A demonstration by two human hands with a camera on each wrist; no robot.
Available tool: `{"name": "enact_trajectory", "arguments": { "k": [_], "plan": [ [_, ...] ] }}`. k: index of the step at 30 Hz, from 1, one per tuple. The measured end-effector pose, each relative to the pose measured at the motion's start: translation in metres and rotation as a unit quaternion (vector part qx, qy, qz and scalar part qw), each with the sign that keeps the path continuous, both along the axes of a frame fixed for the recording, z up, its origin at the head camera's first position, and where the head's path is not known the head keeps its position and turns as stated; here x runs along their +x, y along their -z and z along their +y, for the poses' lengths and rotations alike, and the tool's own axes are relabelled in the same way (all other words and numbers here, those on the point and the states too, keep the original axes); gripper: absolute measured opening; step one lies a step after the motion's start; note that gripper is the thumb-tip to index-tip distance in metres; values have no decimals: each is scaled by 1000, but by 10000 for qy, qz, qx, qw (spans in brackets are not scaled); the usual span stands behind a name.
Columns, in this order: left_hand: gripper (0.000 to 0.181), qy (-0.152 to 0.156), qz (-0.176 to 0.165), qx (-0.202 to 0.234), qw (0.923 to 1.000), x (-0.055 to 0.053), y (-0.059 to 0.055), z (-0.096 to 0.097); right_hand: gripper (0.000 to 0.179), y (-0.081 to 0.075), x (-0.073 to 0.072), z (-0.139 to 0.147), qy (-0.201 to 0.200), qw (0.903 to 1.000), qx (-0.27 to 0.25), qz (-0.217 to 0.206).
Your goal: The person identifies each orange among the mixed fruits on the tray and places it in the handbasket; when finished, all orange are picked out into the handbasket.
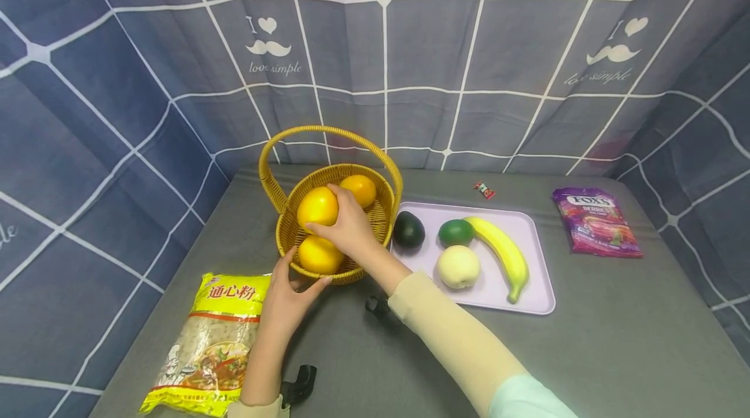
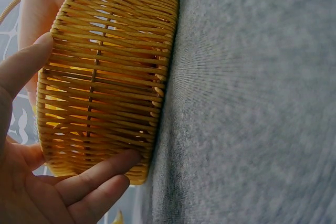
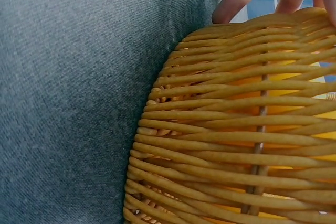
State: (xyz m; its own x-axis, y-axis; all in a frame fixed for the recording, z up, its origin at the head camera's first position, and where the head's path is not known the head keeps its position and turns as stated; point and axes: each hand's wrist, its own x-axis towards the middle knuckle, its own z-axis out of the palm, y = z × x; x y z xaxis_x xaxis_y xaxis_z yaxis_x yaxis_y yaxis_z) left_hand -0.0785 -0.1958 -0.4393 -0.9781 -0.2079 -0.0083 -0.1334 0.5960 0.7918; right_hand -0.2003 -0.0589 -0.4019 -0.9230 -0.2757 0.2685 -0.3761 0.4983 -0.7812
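Note:
A yellow woven basket [image 1: 281, 236] with a tall arched handle stands on the grey table. Inside it are an orange [image 1: 317, 206] on the left, another orange [image 1: 360, 190] at the back and a third orange [image 1: 319, 256] at the front. My right hand [image 1: 348, 226] reaches into the basket and grips the left orange between thumb and fingers. At the basket's front left, my left hand [image 1: 286, 301] holds the rim, with thumb and index finger spread along it. The left wrist view shows other fingers [image 2: 100, 182] lying against the woven side.
Right of the basket, a pale tray [image 1: 541, 284] carries a dark avocado [image 1: 409, 230], a green fruit [image 1: 456, 233], a pale round fruit [image 1: 459, 267] and a banana [image 1: 504, 252]. A pasta bag [image 1: 213, 340] lies left, a candy bag [image 1: 596, 221] far right, a small wrapped candy [image 1: 484, 190] behind.

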Motion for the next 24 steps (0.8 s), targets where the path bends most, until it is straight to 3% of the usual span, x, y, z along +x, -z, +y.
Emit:
{"name": "enact_trajectory", "arguments": {
  "k": [8,24],
  "plan": [
    [102,10,-36,7,10000,0,-1,1,84,0,2,2,2,9997,166,175],
    [103,8,3,6,10000,-1,1,-1,83,-16,14,19,-41,9987,-460,199]
  ]
}}
